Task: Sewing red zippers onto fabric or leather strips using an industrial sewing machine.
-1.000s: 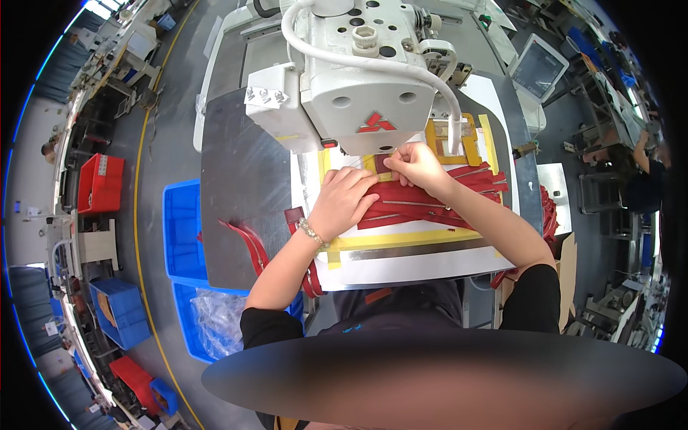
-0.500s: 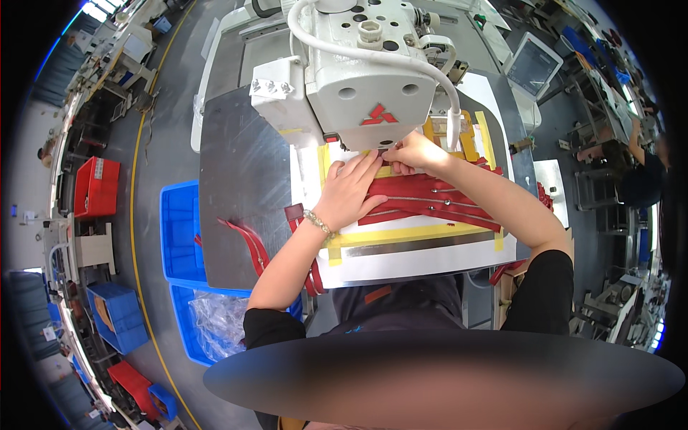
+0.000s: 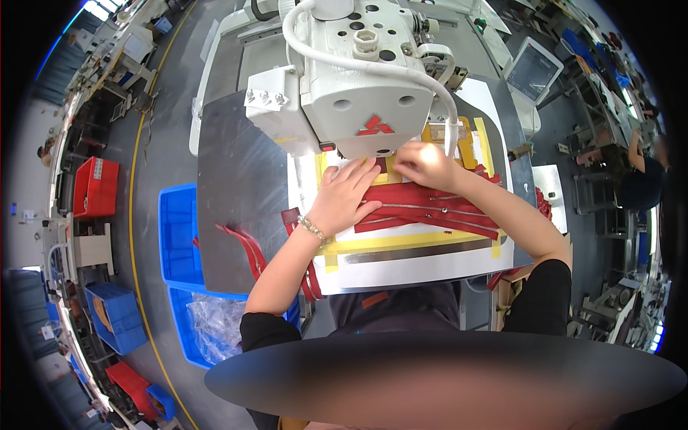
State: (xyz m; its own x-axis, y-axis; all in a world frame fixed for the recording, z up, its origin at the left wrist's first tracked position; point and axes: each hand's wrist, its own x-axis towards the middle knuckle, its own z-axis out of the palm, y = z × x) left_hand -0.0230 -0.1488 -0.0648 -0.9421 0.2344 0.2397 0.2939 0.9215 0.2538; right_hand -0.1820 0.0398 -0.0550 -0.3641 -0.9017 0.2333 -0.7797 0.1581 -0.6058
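- Our left grip (image 3: 342, 200) lies flat and spread beside the dark red patch (image 3: 381, 165), thumb near the red zippers (image 3: 412, 197); our right grip (image 3: 431, 168) is curled, and we cannot tell whether it pinches anything.
- Our right fingers have just drawn rightward, so the patch now shows between our hands, near the sewing machine (image 3: 373, 107), where we can check it by eye.
- Half a second ago those fingers nearly met our left ones, mostly hiding the patch; the zippers lie much as before on the bench (image 3: 233, 158).
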